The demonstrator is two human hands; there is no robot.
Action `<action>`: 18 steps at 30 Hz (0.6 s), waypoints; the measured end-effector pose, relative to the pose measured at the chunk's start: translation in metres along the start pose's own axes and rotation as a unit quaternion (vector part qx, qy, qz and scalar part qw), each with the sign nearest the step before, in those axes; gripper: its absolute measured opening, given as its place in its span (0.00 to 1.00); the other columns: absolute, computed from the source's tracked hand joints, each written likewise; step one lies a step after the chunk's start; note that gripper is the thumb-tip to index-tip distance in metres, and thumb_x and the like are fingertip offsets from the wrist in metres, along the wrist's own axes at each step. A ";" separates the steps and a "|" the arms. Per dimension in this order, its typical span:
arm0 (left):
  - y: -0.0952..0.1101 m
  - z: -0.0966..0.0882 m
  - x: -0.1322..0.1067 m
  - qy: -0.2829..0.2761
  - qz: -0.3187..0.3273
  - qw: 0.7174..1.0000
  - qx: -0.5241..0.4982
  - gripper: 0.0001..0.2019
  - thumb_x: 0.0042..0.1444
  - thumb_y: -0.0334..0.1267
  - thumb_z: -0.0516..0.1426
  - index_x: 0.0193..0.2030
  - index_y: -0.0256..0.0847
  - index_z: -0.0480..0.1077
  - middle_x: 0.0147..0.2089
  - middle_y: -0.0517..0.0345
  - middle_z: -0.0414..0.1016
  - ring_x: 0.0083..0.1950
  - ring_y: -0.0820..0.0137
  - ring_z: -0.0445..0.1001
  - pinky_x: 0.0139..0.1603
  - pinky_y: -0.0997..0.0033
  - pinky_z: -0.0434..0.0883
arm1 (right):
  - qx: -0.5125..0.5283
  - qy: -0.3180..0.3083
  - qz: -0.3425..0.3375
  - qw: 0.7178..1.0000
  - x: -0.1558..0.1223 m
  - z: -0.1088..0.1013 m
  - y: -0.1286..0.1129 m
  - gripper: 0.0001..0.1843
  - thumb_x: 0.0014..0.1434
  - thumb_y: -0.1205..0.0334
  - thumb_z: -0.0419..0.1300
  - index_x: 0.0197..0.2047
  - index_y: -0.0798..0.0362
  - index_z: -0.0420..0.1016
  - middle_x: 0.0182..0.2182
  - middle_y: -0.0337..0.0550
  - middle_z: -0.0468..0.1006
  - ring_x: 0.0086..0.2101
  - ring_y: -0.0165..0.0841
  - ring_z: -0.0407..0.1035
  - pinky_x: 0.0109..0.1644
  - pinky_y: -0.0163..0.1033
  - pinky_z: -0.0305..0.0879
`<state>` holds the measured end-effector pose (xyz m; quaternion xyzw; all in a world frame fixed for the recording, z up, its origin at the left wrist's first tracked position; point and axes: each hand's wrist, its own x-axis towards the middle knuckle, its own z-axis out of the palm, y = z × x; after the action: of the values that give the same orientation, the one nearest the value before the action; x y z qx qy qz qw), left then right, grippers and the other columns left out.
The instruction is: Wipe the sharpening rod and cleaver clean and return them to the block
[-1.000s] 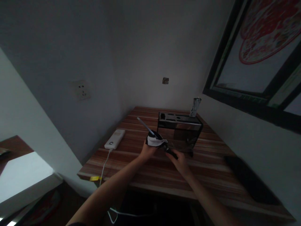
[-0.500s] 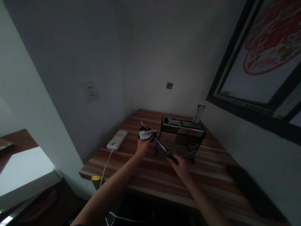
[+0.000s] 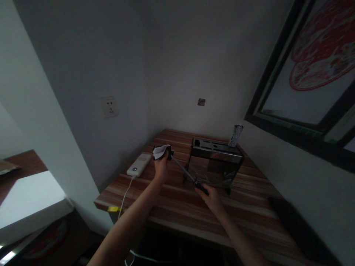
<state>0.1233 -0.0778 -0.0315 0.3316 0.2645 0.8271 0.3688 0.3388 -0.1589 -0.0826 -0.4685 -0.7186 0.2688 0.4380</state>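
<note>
My left hand (image 3: 161,168) is closed around a white and black cloth (image 3: 160,151), held above the table left of the knife stand. From the cloth runs the slim metal shaft of a black-handled tool (image 3: 183,169), a knife or a sharpening steel; I cannot tell which. Its far end is hidden at the cloth. My right hand (image 3: 213,197) is wrapped around the black handle, in front of the stand. The knife stand (image 3: 215,157) has a slotted metal top and clear sides.
A shiny, silvery, cup-like object (image 3: 235,136) rises at the stand's right end. On the left lies a white power bank (image 3: 139,164) with a white cable (image 3: 124,197). A dark flat object (image 3: 294,221) lies at the right of the wooden table (image 3: 169,212).
My left hand and the cloth have moved left along the shaft, away from my right hand. The tip that stuck out beyond the cloth is now hidden. My right hand has barely moved.
</note>
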 end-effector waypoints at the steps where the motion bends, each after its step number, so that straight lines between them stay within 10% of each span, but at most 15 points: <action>1: 0.000 0.000 0.001 0.006 0.004 1.000 -0.004 0.20 0.43 0.40 0.62 0.44 0.41 0.67 0.46 0.55 0.72 0.48 0.70 0.71 0.47 0.72 0.66 | 0.005 -0.004 0.001 1.000 0.000 0.000 0.000 0.17 0.52 0.51 0.56 0.37 0.54 0.76 0.30 0.43 0.78 0.35 0.40 0.71 0.37 0.40 0.66; 18: -0.001 -0.007 0.011 0.079 -0.005 0.995 -0.060 0.18 0.40 0.37 0.64 0.41 0.42 0.68 0.43 0.59 0.74 0.45 0.72 0.72 0.46 0.73 0.67 | -0.003 -0.018 0.042 0.999 -0.002 0.003 0.003 0.17 0.51 0.50 0.57 0.34 0.56 0.75 0.23 0.41 0.75 0.28 0.36 0.70 0.28 0.35 0.65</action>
<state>0.1128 -0.0697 -0.0323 0.2407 0.2445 0.8633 0.3701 0.3377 -0.1593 -0.0871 -0.4949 -0.7066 0.2935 0.4119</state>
